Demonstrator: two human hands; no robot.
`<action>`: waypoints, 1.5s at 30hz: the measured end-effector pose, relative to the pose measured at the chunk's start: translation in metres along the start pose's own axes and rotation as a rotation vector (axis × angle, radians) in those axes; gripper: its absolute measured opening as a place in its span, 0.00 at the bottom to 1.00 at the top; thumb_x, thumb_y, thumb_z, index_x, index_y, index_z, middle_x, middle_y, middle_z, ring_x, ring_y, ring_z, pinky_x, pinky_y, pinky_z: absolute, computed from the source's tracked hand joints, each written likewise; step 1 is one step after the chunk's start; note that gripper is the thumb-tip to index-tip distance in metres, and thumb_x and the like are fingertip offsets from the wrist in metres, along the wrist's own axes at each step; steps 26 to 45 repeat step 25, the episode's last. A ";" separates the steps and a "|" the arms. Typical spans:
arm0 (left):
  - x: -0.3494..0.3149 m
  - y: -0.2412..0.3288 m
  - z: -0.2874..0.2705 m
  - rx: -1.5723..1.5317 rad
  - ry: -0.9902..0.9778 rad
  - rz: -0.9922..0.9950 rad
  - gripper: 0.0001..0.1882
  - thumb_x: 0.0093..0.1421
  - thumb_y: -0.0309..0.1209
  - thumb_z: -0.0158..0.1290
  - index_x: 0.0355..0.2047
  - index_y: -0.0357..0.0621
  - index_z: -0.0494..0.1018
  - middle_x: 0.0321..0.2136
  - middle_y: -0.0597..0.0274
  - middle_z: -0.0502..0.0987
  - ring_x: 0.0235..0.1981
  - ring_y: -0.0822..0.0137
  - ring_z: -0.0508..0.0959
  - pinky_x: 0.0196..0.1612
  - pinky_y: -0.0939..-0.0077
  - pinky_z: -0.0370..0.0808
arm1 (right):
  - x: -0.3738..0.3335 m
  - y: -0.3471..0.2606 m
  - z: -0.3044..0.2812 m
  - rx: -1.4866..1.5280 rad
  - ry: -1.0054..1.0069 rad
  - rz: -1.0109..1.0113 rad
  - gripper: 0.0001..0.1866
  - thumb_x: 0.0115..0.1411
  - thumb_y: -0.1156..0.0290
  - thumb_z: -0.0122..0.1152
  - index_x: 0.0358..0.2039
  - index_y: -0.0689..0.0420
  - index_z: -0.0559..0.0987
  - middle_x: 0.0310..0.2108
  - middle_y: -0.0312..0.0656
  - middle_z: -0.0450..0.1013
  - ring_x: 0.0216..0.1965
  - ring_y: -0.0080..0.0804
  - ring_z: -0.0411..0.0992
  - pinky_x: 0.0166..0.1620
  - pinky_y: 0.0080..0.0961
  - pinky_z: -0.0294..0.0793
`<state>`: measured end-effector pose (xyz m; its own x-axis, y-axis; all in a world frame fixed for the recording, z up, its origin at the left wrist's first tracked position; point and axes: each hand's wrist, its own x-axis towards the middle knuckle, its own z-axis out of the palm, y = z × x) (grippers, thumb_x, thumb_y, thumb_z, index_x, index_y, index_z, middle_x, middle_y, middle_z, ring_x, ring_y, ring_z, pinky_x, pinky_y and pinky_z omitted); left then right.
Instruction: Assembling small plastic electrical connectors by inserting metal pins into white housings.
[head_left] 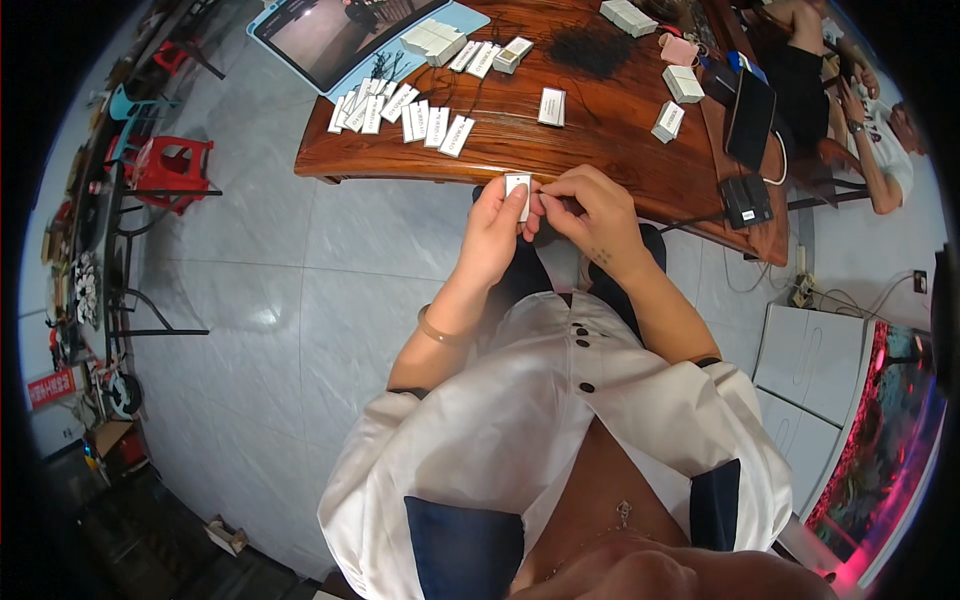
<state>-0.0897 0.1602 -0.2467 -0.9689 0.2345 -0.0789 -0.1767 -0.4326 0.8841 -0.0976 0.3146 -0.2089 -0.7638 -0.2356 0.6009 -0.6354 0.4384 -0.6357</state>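
My left hand (487, 232) is closed on a white hang tag (517, 181), which stands upright with a small hole near its top. The thumb lies across its front. Close beside it, the fingers of my right hand (603, 218) are pinched together by the tag's right edge. Something small and dark shows at those fingertips, too small to name. Both hands are just off the near edge of the wooden table (520, 140). On the table ahead lie a single tag (551, 106), a row of tags (457, 136) and a tangle of black strings (592, 48).
Stacks of white tags (433, 42) stand near a light-blue-edged screen (340, 40). More tag stacks (683, 84), a dark tablet (750, 118) and a black box (747, 201) sit at the right. Another person (872, 130) sits beyond. A red stool (175, 168) stands left.
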 end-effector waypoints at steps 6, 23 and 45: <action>0.003 -0.007 -0.001 0.025 -0.015 0.073 0.09 0.69 0.30 0.40 0.38 0.39 0.68 0.26 0.66 0.72 0.24 0.77 0.69 0.27 0.84 0.68 | 0.003 0.002 0.003 -0.069 -0.026 0.036 0.06 0.47 0.74 0.65 0.26 0.58 0.77 0.22 0.40 0.70 0.23 0.35 0.73 0.26 0.28 0.72; -0.001 -0.008 0.001 0.753 0.137 0.299 0.10 0.67 0.31 0.43 0.38 0.37 0.69 0.22 0.55 0.75 0.21 0.64 0.76 0.27 0.71 0.72 | 0.012 -0.005 0.007 -0.167 -0.100 0.101 0.08 0.45 0.72 0.64 0.22 0.59 0.73 0.21 0.41 0.69 0.22 0.37 0.71 0.26 0.28 0.70; -0.002 -0.008 0.001 0.870 0.149 0.362 0.10 0.67 0.32 0.43 0.42 0.39 0.70 0.30 0.51 0.78 0.31 0.59 0.79 0.35 0.67 0.74 | 0.012 -0.006 0.007 -0.183 -0.118 0.115 0.08 0.46 0.71 0.64 0.22 0.58 0.73 0.21 0.41 0.69 0.23 0.37 0.71 0.26 0.28 0.71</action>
